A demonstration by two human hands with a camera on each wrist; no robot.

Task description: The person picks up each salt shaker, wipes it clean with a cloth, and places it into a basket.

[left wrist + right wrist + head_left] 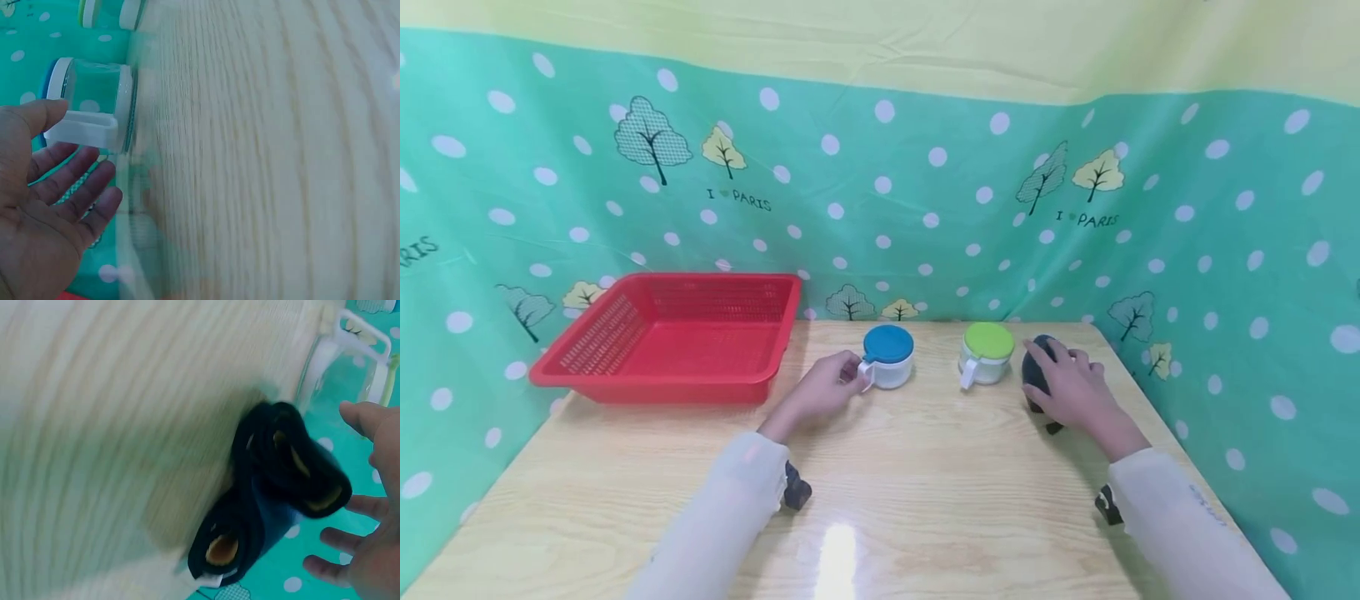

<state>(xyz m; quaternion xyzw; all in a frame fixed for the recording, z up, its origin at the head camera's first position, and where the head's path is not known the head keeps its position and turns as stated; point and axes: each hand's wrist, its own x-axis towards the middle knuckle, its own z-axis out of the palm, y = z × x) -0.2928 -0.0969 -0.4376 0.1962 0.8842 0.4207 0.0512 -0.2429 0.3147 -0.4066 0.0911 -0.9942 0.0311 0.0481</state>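
A clear jar with a blue lid (888, 345) and a white side handle (84, 128) stands on the table. My left hand (822, 388) is at that handle. In the left wrist view, the thumb touches the handle's end and the other fingers extend loosely below it, not curled round it. At the right, a dark rolled-up cloth-like thing (1036, 372) stands under my right hand (1075, 390), whose fingers are spread over it. The right wrist view shows two coils with tan insides in this dark roll (265, 481); the thumb and fingers lie beside it, apart from each other.
A similar jar with a green lid (988, 340) stands between the hands, its handle facing forward. A red basket (760, 377) with perforated sides sits at the back left. Behind and beside the wooden table (925, 475) hangs a green dotted cloth (880, 208).
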